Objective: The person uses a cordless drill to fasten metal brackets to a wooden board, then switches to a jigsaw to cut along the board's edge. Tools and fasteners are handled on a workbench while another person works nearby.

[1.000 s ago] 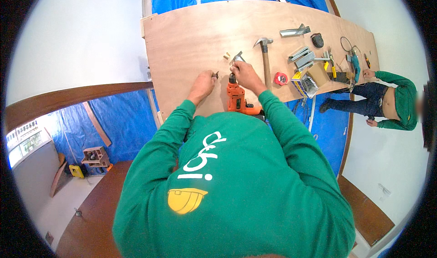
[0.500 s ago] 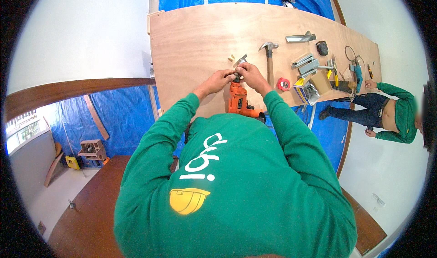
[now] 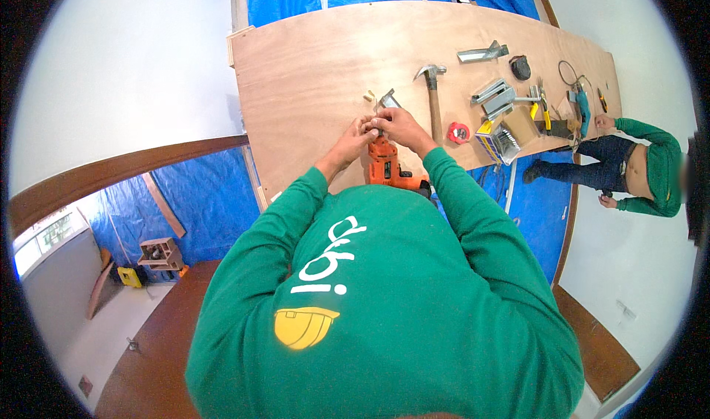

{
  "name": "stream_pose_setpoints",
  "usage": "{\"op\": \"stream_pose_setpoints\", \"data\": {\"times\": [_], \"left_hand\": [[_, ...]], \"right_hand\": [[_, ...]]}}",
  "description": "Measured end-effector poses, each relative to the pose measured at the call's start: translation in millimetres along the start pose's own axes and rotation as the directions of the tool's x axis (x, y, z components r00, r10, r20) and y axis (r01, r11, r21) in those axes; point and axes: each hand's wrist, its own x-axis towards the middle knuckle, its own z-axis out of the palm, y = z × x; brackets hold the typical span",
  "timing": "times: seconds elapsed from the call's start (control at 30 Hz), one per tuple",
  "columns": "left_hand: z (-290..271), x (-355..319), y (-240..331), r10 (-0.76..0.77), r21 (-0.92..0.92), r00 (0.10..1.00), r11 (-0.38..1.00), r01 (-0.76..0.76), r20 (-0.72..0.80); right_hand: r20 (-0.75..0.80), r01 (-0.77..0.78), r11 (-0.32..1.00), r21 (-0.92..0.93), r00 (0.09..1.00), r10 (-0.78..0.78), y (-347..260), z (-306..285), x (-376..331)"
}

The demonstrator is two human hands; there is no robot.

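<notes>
Both grips pinched together over drill (image 3: 386,166) nose: left hand (image 3: 353,139) and right hand (image 3: 393,125) meet at chuck, whatever is pinched too small to tell. Drill rests on bench (image 3: 310,71) near edge. Risks: trigger bumped with fingers at chuck; drill nudged off edge; hammer (image 3: 433,97) knocked.

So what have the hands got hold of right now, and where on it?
Both hands, the left hand and the right hand, meet at the front tip of the orange drill, the chuck end. Whether they pinch a bit there is too small to tell.
</notes>
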Motion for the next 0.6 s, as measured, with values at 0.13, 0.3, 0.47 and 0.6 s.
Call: {"op": "stream_pose_setpoints", "data": {"times": [0.13,0.3,0.47,0.6], "left_hand": [[3,-6,-6,-0.139,-0.218,0.990,0.966,0.138,0.010],[19,-10,-6,0.023,0.442,0.990,0.896,0.042,-0.140],[17,-7,2,0.033,0.253,0.999,0.967,-0.038,0.021],[23,-10,3,0.040,0.211,0.998,0.976,-0.050,0.050]], "right_hand": [[0.014,0.013,0.975,-0.220,1.000,-0.011,-5,3,9],[0.012,0.073,0.964,-0.257,0.997,-0.073,-6,7,10],[0.044,0.224,0.915,-0.337,0.974,-0.222,-13,7,-2],[-0.032,0.102,0.977,-0.186,0.993,-0.109,-17,5,-6]]}}
